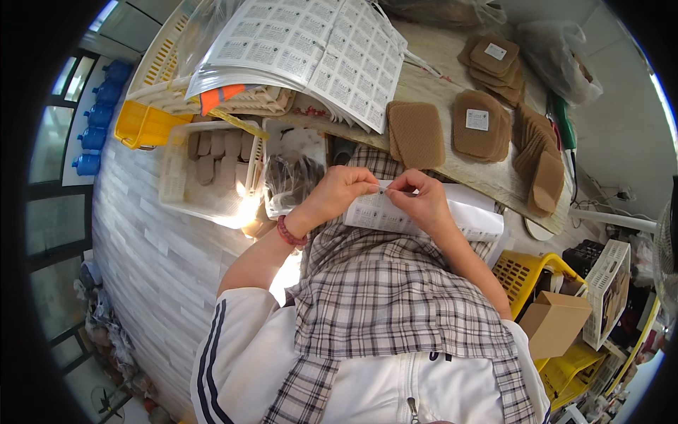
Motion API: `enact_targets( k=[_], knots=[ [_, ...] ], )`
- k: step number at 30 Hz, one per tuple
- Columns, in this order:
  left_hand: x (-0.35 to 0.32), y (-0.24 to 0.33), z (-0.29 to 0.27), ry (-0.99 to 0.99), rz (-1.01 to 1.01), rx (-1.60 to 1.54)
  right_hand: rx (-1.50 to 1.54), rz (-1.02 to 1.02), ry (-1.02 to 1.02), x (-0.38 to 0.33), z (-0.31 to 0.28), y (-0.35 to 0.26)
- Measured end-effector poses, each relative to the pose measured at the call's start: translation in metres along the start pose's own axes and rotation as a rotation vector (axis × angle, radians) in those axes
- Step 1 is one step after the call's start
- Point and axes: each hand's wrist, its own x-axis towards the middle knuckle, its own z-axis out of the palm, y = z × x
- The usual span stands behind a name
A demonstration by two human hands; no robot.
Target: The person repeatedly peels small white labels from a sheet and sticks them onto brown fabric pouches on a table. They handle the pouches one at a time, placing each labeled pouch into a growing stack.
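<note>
Across my lap, on the plaid apron (395, 304), lies a white sheet of printed labels (477, 220). My left hand (344, 189) pinches its upper edge between thumb and fingertips. Close beside it, my right hand (422, 201) is also closed in a pinch at that edge; whether a label is between its fingertips is too small to tell. Just beyond my hands, brown textured pads (417, 134) are stacked on the table. Another pile of pads (484, 138) carries a small white label on top.
A thick stack of label sheets (282, 42) overhangs the table (424, 63) at far left. More pads (540, 152) lean in a row on the right. A white crate (169, 169) holds rounded brown pieces. Yellow baskets and a cardboard box (554, 321) stand at right.
</note>
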Motion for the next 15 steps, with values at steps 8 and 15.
enact_targets(
  k=[8,15],
  knots=[
    [0.003,-0.003,-0.005,-0.051,-0.034,-0.05,0.036,0.002,-0.034,0.001,-0.003,-0.003],
    [0.008,-0.005,-0.008,-0.111,-0.033,-0.074,-0.005,-0.009,-0.057,0.0,-0.006,-0.01]
  ],
)
